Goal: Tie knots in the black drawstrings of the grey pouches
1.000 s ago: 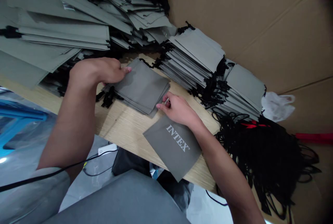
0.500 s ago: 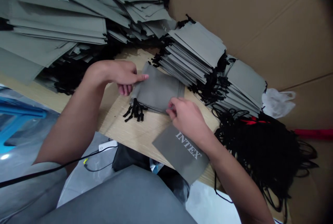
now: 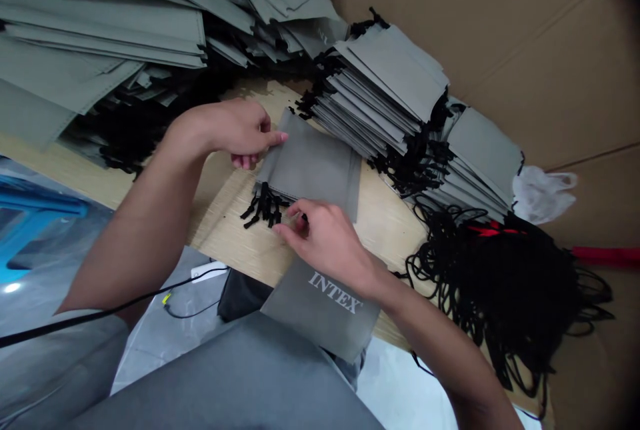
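A small stack of grey fabric pouches [image 3: 315,167] with black drawstring ends [image 3: 260,207] lies on the wooden table [image 3: 235,237]. My left hand [image 3: 240,130] pinches the stack's far left corner between thumb and fingers. My right hand [image 3: 325,240] grips the stack's near edge beside the cord ends, fingers curled. Under my right wrist a single grey pouch printed INTEX [image 3: 325,307] hangs over the table's front edge.
Tall rows of the same grey pouches [image 3: 385,83] [image 3: 483,157] stand at the back right against a cardboard wall [image 3: 500,23]. Larger grey pieces [image 3: 100,30] pile up at the back left. A heap of black cords [image 3: 505,290] lies right, by a white bag [image 3: 543,187].
Both hands have turned the small stack and slid it to the right. My right hand moved from its right corner to the near edge by the cord ends.
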`<state>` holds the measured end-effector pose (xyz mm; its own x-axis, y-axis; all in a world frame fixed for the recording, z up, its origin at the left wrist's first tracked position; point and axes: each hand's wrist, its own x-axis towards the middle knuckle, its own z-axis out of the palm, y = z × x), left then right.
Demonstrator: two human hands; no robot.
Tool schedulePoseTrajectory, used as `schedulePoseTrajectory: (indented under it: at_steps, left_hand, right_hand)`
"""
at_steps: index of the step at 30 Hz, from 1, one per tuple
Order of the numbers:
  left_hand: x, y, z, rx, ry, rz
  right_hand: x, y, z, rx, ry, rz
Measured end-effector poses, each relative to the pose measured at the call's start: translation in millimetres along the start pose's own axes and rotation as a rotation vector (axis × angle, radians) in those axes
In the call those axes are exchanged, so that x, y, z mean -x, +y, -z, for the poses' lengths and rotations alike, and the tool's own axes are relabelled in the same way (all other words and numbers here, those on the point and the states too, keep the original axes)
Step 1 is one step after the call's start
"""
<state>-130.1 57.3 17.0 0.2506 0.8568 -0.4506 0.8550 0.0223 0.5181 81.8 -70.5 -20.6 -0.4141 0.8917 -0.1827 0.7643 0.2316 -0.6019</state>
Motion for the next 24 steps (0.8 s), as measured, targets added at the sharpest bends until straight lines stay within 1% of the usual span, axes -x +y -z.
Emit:
schedulePoseTrajectory:
  at_steps: [2, 4, 6, 7, 8, 9, 11, 14, 16, 18, 20, 22, 24]
  left_hand:
    - [0, -2, 0.3, -0.030, 0.022, -0.005]
    - [2, -4, 3.1, -0.076, 0.114, -0.074]
    - [7, -4, 7.2, -0.051, 0.198, -0.236]
    - [11, -4, 9.1, -0.012, 0.200, -0.327]
    - [15, -3, 10.5, 0.036, 0.170, -0.407]
    - [18, -3, 11.1, 0.080, 0.111, -0.463]
    - [23, -2, 8.9, 0.118, -0.047, -0.524]
    - [24, -2, -2.5, 0.064, -0.241, -0.614]
    - [20, -3, -12.8, -0.001, -0.311, -0.683]
    - [16, -5, -22.3, -0.054, -0.307, -0.743]
    - [13, -8, -29.1, -0.100, -0.236, -0.783]
    - [11, -11, -32.9, -0.129, -0.169, -0.791]
    - [10, -14, -34.4, -0.128, -0.173, -0.792]
  right_hand:
    - [-2, -3, -8, 0.025, 0.016, -0.016]
    - [-3, -3, -16, 0.047, 0.039, -0.010]
    - [-3, -1, -19, 0.045, 0.057, 0.000]
    - [-3, 0, -19, 0.035, 0.065, 0.003]
    - [-2, 1, -18, 0.019, 0.066, 0.006]
    - [-2, 2, -16, 0.002, 0.066, 0.010]
    - [-2, 3, -10, -0.027, 0.076, 0.018]
    - [-2, 5, -1, -0.066, 0.096, 0.030]
    - [-3, 7, 3, -0.109, 0.091, 0.033]
    - [-3, 10, 5, -0.168, 0.081, 0.030]
    - [-4, 13, 6, -0.227, 0.075, 0.019]
    - [-5, 16, 7, -0.271, 0.069, 0.011]
    - [-6, 17, 7, -0.292, 0.054, 0.007]
